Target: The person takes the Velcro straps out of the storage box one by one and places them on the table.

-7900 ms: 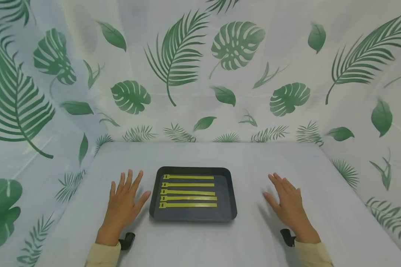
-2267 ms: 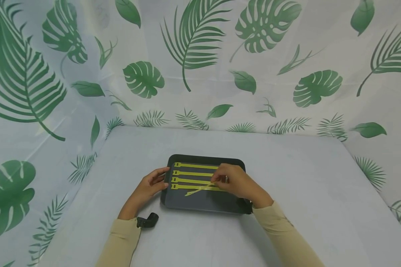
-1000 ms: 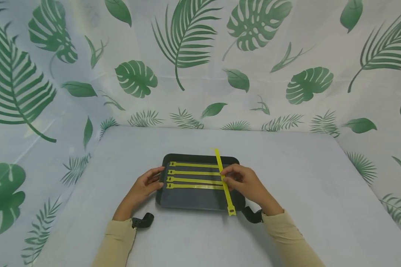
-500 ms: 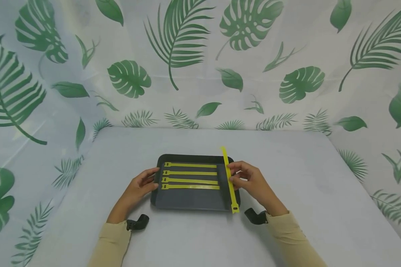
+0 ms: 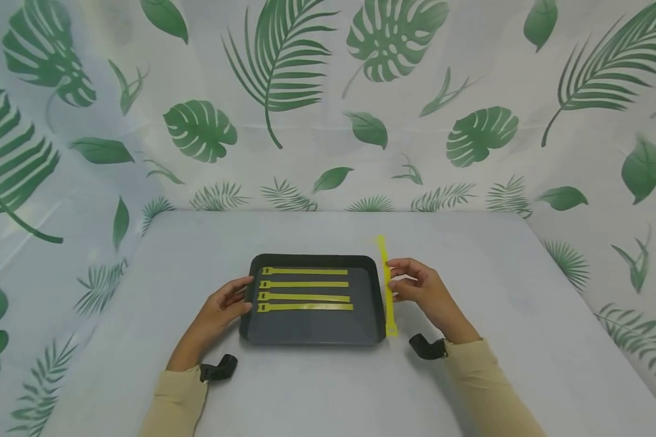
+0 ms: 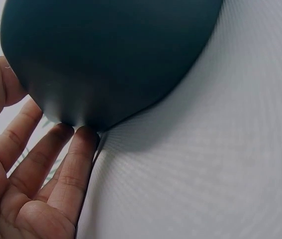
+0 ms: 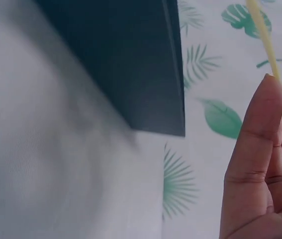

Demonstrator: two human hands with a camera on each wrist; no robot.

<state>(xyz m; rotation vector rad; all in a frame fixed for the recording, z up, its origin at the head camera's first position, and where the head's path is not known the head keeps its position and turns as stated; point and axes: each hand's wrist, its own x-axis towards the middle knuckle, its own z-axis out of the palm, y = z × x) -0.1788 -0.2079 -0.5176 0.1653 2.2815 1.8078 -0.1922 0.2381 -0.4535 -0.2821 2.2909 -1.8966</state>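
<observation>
Yellow straps (image 5: 306, 284), four altogether, lie in the grey tray (image 5: 317, 329).

Yellow straps (image 5: 305, 284), dark grey tray (image 5: 306, 331)

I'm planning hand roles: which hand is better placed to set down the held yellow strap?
Likely the right hand: it pinches the yellow strap beside the right edge of the tray. The left hand holds the tray's opposite edge, away from that strap.
</observation>
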